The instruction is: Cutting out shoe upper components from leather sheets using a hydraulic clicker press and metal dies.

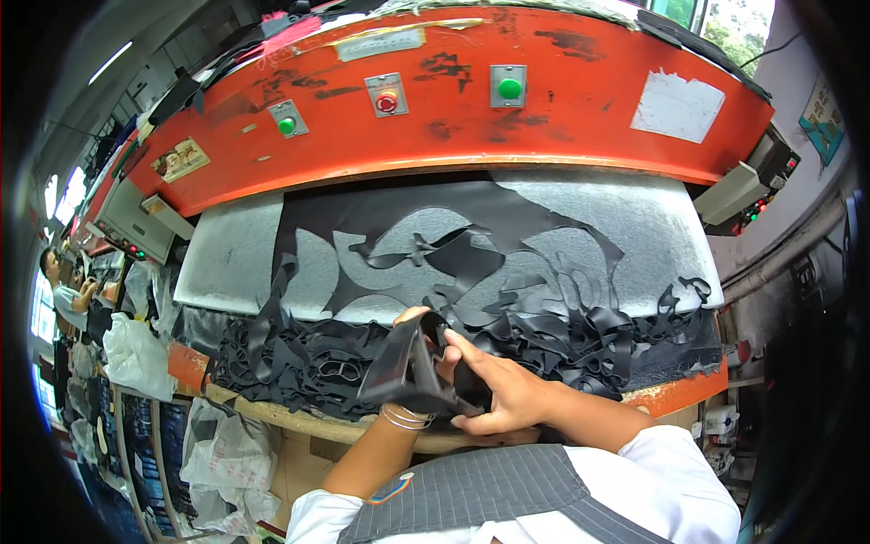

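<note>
Both my hands hold a black, glossy piece [394, 364] just in front of my body. It has curved walls and an opening in its middle; I cannot tell whether it is bent sheet or a rigid frame. My left hand [412, 315] is mostly hidden behind it, with fingertips showing over its top edge and bracelets [408, 416] at the wrist. From the right, my right hand [501, 388] closes on its edge, fingers and thumb against the black material. Beyond them a black sheet [390, 207] with curved cut-outs lies on a pale pad [231, 245].
A tangle of black offcuts [299, 363] lines the pad's near edge. Above the pad spans an orange-red machine beam [589, 100] with green buttons [510, 88] and a red button [387, 102]. White plastic bags [136, 354] hang at left; another person [68, 295] stands far left.
</note>
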The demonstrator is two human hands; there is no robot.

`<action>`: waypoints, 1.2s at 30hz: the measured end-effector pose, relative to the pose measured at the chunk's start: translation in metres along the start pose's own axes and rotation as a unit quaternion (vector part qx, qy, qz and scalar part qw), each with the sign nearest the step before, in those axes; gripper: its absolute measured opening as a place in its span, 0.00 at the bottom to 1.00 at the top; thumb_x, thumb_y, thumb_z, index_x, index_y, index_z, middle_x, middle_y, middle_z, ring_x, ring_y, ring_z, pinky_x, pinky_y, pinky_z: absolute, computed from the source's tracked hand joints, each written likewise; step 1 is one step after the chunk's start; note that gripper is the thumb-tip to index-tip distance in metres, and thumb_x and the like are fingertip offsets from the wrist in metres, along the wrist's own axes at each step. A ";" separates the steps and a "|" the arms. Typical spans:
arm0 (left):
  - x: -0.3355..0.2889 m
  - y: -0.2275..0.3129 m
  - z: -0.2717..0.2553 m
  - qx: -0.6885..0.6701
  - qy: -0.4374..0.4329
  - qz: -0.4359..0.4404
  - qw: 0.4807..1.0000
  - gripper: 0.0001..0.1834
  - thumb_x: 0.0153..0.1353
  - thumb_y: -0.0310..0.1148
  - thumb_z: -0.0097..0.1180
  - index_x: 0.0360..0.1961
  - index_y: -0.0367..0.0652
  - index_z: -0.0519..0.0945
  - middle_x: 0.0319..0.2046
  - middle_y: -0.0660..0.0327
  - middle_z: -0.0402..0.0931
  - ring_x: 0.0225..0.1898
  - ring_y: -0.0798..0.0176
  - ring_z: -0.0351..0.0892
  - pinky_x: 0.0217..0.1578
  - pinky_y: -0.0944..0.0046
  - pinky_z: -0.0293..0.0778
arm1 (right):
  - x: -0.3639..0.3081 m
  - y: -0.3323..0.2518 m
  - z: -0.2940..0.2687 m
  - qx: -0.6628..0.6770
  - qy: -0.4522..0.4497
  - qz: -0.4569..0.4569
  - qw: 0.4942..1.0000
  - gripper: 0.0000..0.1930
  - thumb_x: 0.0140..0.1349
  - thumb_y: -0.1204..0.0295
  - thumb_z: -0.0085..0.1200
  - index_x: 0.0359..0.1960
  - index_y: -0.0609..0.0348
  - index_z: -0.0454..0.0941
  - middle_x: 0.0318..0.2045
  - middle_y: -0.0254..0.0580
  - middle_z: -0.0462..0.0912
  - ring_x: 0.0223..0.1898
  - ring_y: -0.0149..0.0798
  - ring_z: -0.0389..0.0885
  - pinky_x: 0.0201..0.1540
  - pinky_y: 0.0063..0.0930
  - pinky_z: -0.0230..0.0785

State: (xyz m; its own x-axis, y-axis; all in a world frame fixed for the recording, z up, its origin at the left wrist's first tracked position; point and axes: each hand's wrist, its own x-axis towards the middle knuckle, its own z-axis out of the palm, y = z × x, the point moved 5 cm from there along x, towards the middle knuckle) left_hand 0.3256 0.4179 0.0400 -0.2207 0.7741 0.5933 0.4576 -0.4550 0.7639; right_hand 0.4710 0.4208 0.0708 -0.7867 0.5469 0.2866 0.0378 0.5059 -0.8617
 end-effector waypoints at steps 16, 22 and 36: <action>0.037 -0.113 -0.094 -0.073 -0.230 -0.128 0.962 0.12 0.58 0.28 0.62 0.42 0.37 0.80 0.39 0.57 0.81 0.41 0.56 0.80 0.42 0.56 0.74 | 0.108 0.007 0.003 -0.064 0.052 0.055 0.995 0.43 0.49 0.65 0.65 0.69 0.53 0.60 0.46 0.50 0.76 0.47 0.49 0.77 0.50 0.37 0.69; 0.047 -0.141 -0.094 -0.231 -0.191 -0.301 0.905 0.14 0.55 0.24 0.65 0.43 0.36 0.78 0.35 0.61 0.79 0.38 0.66 0.78 0.37 0.66 0.74 | 0.146 0.028 0.027 0.018 0.073 0.087 0.993 0.41 0.52 0.64 0.65 0.68 0.54 0.61 0.52 0.52 0.76 0.55 0.50 0.76 0.58 0.38 0.67; 0.053 -0.222 -0.292 0.296 -0.164 -0.334 0.880 0.21 0.55 0.30 0.64 0.47 0.36 0.73 0.31 0.58 0.73 0.25 0.65 0.69 0.30 0.63 0.70 | 0.148 0.126 -0.152 -0.334 0.161 0.349 0.861 0.29 0.52 0.56 0.64 0.55 0.51 0.73 0.45 0.53 0.80 0.52 0.54 0.75 0.55 0.42 0.68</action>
State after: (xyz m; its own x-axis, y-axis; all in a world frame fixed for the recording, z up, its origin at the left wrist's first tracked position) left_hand -0.0390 0.4310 -0.0238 -0.3937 0.9117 -0.1174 0.7101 0.3827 0.5910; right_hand 0.4535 0.6667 0.0680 -0.2217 0.9751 -0.0096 0.8620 0.1914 -0.4694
